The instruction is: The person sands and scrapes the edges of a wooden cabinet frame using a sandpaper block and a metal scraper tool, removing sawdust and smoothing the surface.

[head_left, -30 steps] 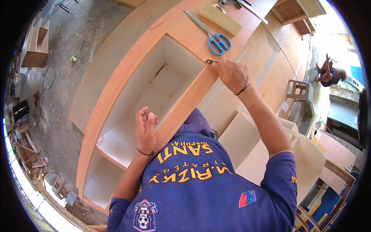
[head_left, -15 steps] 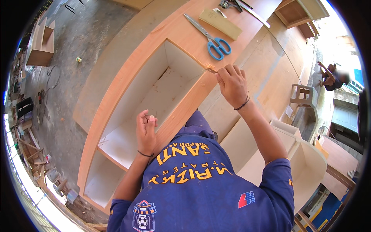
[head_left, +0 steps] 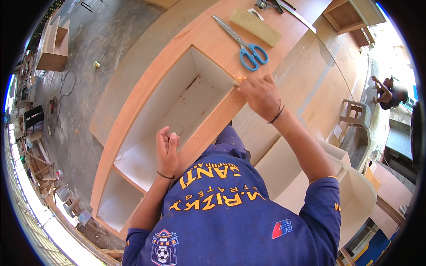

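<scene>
A long cabinet (head_left: 214, 122) with light wood-grain edges and white compartments lies before me, its openings facing up. My right hand (head_left: 262, 95) is closed at the upper right corner of the large compartment, against the front edge strip. It grips a small thin blade, now mostly hidden by the fingers. Curly shavings (head_left: 240, 79) are heaped beside the fingertips. My left hand (head_left: 167, 150) hovers over the near edge of the opening, fingers loosely bent and apart, nothing in it. Blue-handled scissors (head_left: 246, 48) lie on the wood-grain panel just beyond my right hand.
Beyond the scissors are a yellowish block (head_left: 255, 27), a metal ruler (head_left: 295, 17) and a dark tool (head_left: 268, 5). White cabinet parts (head_left: 306, 173) stand at my right. A stool (head_left: 356, 113) and a crouching person (head_left: 388, 94) are farther right. A cable (head_left: 55, 104) lies on the left floor.
My right hand has turned and moved slightly down and left along the corner, and its fingers now cover the blade that showed before. My left hand stays nearly still.
</scene>
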Tool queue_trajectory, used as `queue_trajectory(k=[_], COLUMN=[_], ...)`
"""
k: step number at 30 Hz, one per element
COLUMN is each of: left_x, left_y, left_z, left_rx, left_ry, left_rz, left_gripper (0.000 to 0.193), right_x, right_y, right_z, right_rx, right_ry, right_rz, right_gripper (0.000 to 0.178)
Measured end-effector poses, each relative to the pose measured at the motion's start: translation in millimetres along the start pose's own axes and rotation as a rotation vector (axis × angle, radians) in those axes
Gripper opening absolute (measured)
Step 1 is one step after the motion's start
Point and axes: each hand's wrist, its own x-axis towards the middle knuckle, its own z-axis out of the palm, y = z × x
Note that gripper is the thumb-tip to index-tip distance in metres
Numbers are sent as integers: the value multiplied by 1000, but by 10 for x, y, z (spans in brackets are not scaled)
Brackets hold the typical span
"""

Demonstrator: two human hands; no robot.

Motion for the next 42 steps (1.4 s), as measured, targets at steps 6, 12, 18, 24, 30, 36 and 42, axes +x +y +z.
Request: queue_trajectory(k=[6,12,18,24,30,36,42], left_x=[-1,-6,-15,-12,-25,-50,-71], left_y=[-40,-17,-2,-87,-24,109,106], left_z=[10,18,64,68,109,159,208], left_rx=[4,29,42,116,248,431,498], left_ry=[21,22,69,125,168,191,229], left_rz=[31,22,44,90,128,142,157], left_gripper=[29,29,31,34,33,34,35], right_x=[14,58,-33,21,52,6,72], right_y=[24,90,-39,119,126,-11,113], right_z=[-50,-84,-103,-88,-80,-71,-108], right_rx=[30,-12,89,32,53,155,73], right_ry=[-28,-31,-23,-50,-57,-68,-103], right_rz=[12,62,2,2,17,-38,39], right_gripper=[12,13,14,13,10,9,9])
